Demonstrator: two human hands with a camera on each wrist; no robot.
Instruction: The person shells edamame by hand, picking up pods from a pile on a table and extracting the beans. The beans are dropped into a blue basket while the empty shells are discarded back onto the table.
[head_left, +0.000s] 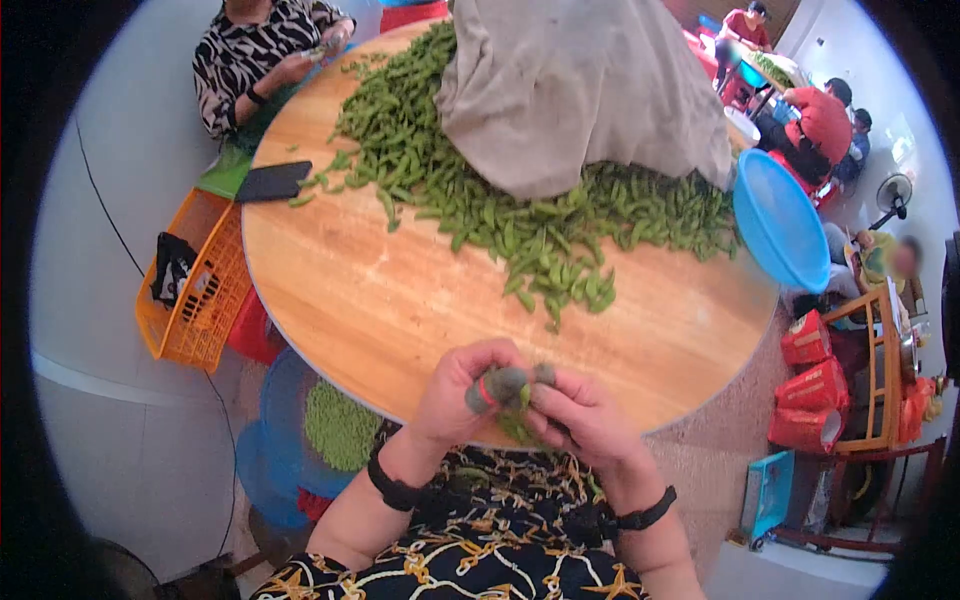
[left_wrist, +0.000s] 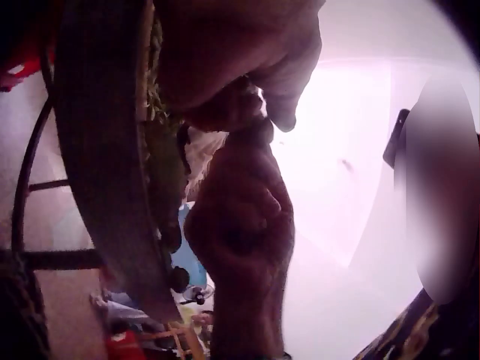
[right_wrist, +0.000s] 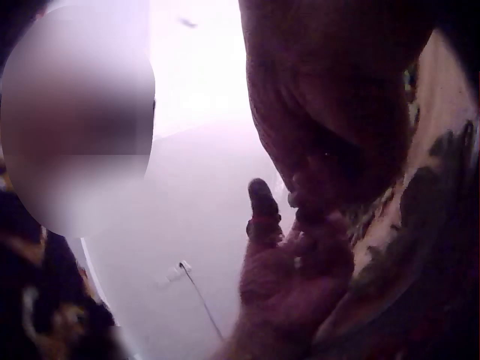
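My left hand [head_left: 455,390] and right hand [head_left: 590,415] meet above my lap at the near table edge, with grey coverings on some fingertips and a red band on the left thumb. Between the fingertips they pinch a green soybean pod [head_left: 524,396]. More green pods [head_left: 514,428] show just below, around the fingers. Both wrist views are dark: the left one shows the right hand [left_wrist: 244,210] curled against the left, and in the right one the left hand [right_wrist: 296,281] has its banded thumb raised. A large heap of soybean pods [head_left: 550,265] lies on the round table [head_left: 400,310].
A beige cloth [head_left: 590,90] covers part of the heap. A blue basket [head_left: 780,220] leans at the table's right edge, a phone [head_left: 273,182] lies at the left. Shelled beans [head_left: 340,425] fill a basin below left, near an orange crate [head_left: 205,300]. Another person [head_left: 260,65] sits across.
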